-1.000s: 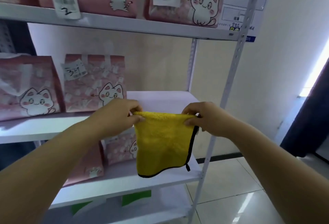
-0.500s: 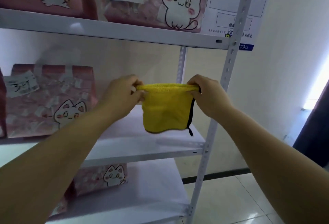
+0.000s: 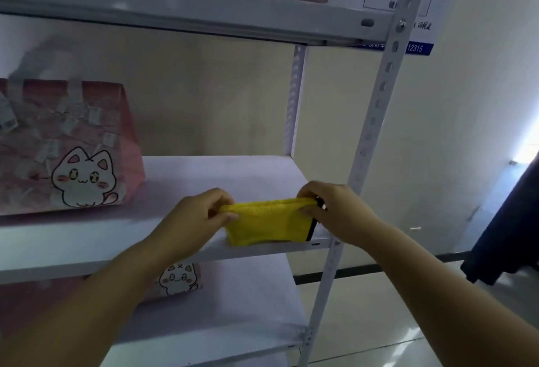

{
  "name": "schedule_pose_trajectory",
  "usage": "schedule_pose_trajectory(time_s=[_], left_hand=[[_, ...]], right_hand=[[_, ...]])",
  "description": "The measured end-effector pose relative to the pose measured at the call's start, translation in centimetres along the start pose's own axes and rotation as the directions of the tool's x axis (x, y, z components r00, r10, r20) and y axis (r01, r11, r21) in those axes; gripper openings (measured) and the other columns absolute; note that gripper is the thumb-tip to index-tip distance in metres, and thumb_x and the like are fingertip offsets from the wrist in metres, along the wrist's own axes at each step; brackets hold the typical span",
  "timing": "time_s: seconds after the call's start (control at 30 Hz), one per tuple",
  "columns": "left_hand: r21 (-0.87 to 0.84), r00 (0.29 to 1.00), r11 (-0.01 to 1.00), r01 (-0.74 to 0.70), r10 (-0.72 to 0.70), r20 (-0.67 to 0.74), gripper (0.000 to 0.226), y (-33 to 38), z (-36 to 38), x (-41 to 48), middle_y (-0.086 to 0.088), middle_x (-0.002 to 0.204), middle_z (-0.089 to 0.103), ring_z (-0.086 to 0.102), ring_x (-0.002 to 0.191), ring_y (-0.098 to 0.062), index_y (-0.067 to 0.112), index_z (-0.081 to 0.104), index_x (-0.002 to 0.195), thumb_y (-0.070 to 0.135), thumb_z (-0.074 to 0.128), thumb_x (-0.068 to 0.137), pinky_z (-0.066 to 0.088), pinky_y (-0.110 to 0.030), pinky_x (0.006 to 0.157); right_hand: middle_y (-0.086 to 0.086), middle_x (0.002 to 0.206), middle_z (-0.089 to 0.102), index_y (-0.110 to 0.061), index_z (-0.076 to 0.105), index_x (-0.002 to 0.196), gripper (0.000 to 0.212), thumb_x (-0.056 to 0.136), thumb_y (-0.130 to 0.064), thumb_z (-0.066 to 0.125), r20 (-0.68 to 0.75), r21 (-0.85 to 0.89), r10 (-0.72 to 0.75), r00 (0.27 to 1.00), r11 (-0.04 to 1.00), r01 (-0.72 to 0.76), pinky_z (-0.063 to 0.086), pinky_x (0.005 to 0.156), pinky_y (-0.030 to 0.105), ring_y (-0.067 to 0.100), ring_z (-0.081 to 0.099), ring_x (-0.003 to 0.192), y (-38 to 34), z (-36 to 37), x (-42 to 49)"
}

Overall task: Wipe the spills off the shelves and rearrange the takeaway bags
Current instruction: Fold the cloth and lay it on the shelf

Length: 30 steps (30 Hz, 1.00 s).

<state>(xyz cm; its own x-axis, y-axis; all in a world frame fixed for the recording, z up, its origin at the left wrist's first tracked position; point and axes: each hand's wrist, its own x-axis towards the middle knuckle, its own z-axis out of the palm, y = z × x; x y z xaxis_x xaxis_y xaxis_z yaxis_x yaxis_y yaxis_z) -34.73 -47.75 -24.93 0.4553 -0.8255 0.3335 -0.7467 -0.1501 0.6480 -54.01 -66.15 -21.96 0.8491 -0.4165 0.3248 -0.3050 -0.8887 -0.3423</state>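
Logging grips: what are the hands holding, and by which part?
The yellow cloth, pinched along its top edge: left hand at the left end, right hand at the right end.

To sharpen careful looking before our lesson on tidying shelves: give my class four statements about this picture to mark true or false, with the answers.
1. The left hand and right hand both pinch the top edge of the yellow cloth. True.
2. The cloth lies on the floor. False: it is held up at the front of the middle shelf.
3. A pink bag with a cat drawing stands on the middle shelf, left of the hands. True.
4. The pink bag is the only bag in view. False: a second bag stands on the lower shelf.
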Motion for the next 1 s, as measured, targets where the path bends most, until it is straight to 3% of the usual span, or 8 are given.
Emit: schedule_pose_trajectory(time_s=[0.17,0.23,0.3,0.4,0.53,0.67,0.87,1.0], left_hand=[[0.017,0.999,0.999,0.028,-0.027,-0.016,0.016,-0.8,0.1,3.4,0.006,0.088,0.063,0.063,0.073,-0.01,0.034,0.053,0.093,0.032,0.065,0.083,0.049,-0.025,0.065],[0.089,0.999,0.995,0.051,-0.049,-0.016,0.022,-1.3,0.4,4.7,0.003,0.097,0.06,0.06,0.077,-0.01,0.028,0.052,0.1,0.029,0.066,0.083,0.045,-0.021,0.064],[0.197,0.999,0.979,0.051,-0.05,-0.014,0.025,-1.7,1.0,5.5,0.0,0.111,0.055,0.057,0.089,-0.013,0.024,0.054,0.106,0.024,0.065,0.084,0.046,-0.023,0.073],[0.225,1.0,0.974,-0.017,0.014,0.016,0.021,-2.2,1.9,5.3,0.004,0.111,0.052,0.052,0.099,-0.014,0.024,0.06,0.105,0.029,0.064,0.084,0.044,-0.025,0.082],[0.242,0.98,0.961,-0.136,0.095,0.177,0.032,-3.2,2.6,3.4,0.014,0.104,0.057,0.052,0.097,-0.006,0.032,0.064,0.102,0.051,0.064,0.076,0.042,-0.019,0.078],[0.266,0.966,0.947,-0.181,0.12,0.23,0.048,-3.9,2.6,2.6,0.014,0.126,0.054,0.045,0.114,-0.004,0.034,0.058,0.121,0.053,0.064,0.076,0.03,-0.015,0.088],[0.3,0.96,0.926,-0.228,0.162,0.231,0.041,-2.5,4.1,3.2,0.004,0.123,0.058,0.05,0.11,-0.012,0.024,0.057,0.12,0.044,0.058,0.084,0.042,-0.026,0.089],[0.275,0.973,0.942,-0.193,0.146,0.181,0.041,-2.2,4.8,2.9,0.003,0.131,0.053,0.047,0.116,-0.013,0.023,0.054,0.125,0.038,0.057,0.087,0.035,-0.021,0.091]], right_hand=[[0.004,0.104,0.06,-0.021,0.055,0.108,0.019,0.09,-0.024,0.057,-0.041,-0.041,0.096,0.995,0.994,-0.098,0.047,0.073,0.03,0.019,0.054,0.087,0.7,1.0,3.6],[0.004,0.117,0.055,-0.021,0.052,0.117,0.027,0.091,-0.024,0.057,-0.022,-0.101,0.182,0.983,0.978,-0.183,0.048,0.079,0.031,0.02,0.054,0.096,1.0,1.6,4.8],[0.004,0.127,0.048,-0.02,0.049,0.124,0.034,0.091,-0.025,0.057,-0.023,-0.175,0.222,0.975,0.959,-0.223,0.047,0.084,0.033,0.024,0.053,0.103,1.0,2.5,5.5],[0.001,0.128,0.049,-0.023,0.054,0.122,0.035,0.089,-0.034,0.059,0.033,-0.15,0.148,0.988,0.979,-0.141,0.043,0.089,0.031,0.022,0.05,0.11,0.3,3.9,5.3],[0.003,0.127,0.05,-0.022,0.055,0.125,0.042,0.087,-0.039,0.06,0.293,-0.161,0.0,0.956,0.986,0.05,0.039,0.097,0.031,0.023,0.047,0.115,-0.3,5.9,3.6],[0.0,0.139,0.041,-0.026,0.045,0.135,0.045,0.091,-0.021,0.056,0.306,-0.172,-0.016,0.952,0.982,0.072,0.032,0.104,0.029,0.021,0.04,0.126,0.3,6.1,2.9],[0.002,0.142,0.039,-0.023,0.04,0.138,0.051,0.091,-0.012,0.055,0.365,-0.266,0.055,0.929,0.963,0.048,0.03,0.105,0.027,0.019,0.038,0.129,0.8,5.0,3.6],[0.004,0.138,0.042,-0.022,0.043,0.135,0.046,0.091,-0.01,0.052,0.339,-0.285,0.095,0.936,0.958,0.006,0.037,0.101,0.033,0.024,0.043,0.124,0.5,5.1,3.4]])
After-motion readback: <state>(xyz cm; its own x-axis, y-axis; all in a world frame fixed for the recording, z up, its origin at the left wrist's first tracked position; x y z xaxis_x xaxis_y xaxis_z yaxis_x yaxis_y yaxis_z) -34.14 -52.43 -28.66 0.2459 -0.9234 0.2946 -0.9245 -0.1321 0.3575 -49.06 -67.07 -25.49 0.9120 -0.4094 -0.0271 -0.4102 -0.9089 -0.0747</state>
